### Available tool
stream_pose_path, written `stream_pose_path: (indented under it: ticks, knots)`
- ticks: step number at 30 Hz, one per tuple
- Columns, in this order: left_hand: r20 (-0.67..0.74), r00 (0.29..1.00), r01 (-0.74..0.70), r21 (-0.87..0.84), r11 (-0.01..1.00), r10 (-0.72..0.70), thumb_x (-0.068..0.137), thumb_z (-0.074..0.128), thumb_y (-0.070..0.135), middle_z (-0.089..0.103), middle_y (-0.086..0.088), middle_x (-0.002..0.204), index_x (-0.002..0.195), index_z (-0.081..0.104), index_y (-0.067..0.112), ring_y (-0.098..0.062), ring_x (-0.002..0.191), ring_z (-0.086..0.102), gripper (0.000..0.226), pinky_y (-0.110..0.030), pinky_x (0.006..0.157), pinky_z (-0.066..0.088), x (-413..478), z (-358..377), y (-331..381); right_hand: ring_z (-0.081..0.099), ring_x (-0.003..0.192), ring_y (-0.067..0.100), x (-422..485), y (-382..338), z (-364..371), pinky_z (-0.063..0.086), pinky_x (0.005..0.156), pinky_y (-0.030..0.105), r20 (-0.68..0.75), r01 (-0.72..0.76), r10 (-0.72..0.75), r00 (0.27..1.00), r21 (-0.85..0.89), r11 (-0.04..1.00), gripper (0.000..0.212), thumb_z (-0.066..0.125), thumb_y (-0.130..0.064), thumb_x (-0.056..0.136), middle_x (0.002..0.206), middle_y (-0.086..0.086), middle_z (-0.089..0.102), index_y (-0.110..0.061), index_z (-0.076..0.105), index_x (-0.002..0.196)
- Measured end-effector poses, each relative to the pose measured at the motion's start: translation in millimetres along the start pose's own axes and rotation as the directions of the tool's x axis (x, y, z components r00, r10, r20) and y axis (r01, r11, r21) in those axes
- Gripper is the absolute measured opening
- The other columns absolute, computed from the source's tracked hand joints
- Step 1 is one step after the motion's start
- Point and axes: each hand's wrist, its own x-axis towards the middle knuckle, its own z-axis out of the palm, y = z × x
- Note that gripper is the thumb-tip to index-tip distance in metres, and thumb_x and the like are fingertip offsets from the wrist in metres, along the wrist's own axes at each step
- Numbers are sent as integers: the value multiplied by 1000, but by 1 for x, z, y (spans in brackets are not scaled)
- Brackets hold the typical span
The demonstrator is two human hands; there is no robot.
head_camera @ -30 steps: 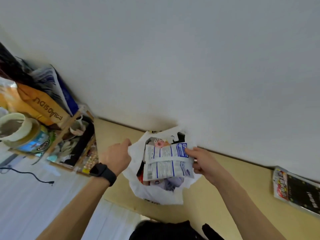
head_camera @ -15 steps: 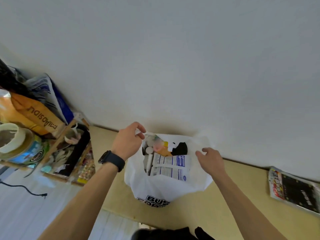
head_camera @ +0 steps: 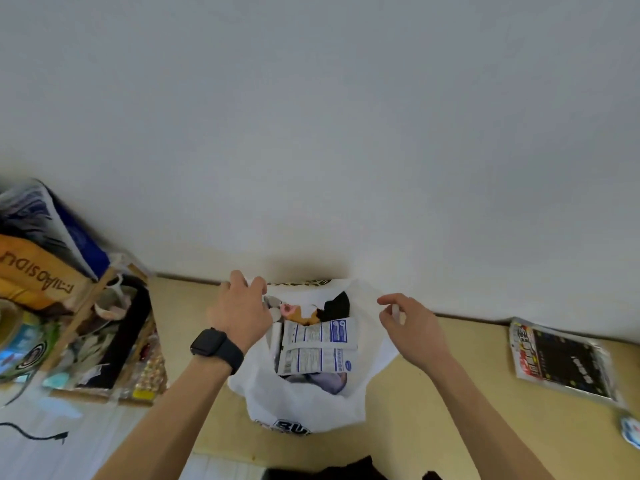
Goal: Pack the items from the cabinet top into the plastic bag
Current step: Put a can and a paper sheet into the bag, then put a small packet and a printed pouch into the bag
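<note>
Pinching bag (head_camera: 304, 403): left grip (head_camera: 239, 313), right grip (head_camera: 412, 327)

Position: riding on the person's head, looking forward and down.
Facing: pointing at the white wall (head_camera: 311, 116) and cabinet top (head_camera: 398, 434).
Nearness: sitting close above the plastic bag (head_camera: 301, 403), wide-angle.

Left hand (head_camera: 239, 317), right hand (head_camera: 412, 329): fingers (head_camera: 390, 301) in pinch.

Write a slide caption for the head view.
The left hand and right hand hold a filled plastic bag open on the cabinet top.
</note>
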Motion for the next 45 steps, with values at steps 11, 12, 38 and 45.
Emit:
stream_pose_path:
  ticks: [11, 12, 38, 45]
  knots:
    - [-183, 917, -385, -179, 905, 354, 86, 57, 21, 45, 5, 144, 130, 56, 27, -19, 133, 38, 44, -39, 105, 37, -3, 0, 84, 57, 104, 9, -14, 26, -19, 52, 86, 27, -171, 243, -273, 947, -175, 954, 29, 61, -29, 93, 122, -16, 58, -33, 64, 121]
    - [-212, 892, -439, -194, 877, 399, 87, 58, 22, 48, 5, 142, 130, 55, 25, -19, 132, 40, 43, -39, 105, 40, -3, 4, 99, 54, 112, 13, -16, 31, -25, 52, 87, 28, -238, 264, -321, 916, -243, 933, 28, 63, -27, 91, 124, -13, 60, -29, 67, 119]
    - [818, 388, -775, 41, 630, 425, 98, 42, 35, 11, -2, 164, 155, 17, 28, -28, 147, 21, 63, -46, 116, 27, -68, 294, 379, 39, 136, 37, -108, 433, -152, 37, 110, 43, -156, -768, 757, 635, -23, 640, 67, 58, -40, 92, 153, 13, 38, -17, 33, 150]
    - [885, 365, -691, 50, 721, 289, 97, 42, 35, -16, 13, 163, 157, 8, 26, -17, 141, 35, 70, -34, 108, 40, -58, 322, 345, 29, 143, 41, -46, 510, -183, 31, 116, 47, -159, -772, 780, 606, 119, 624, 58, 45, -51, 96, 164, 7, 13, -42, 26, 150]
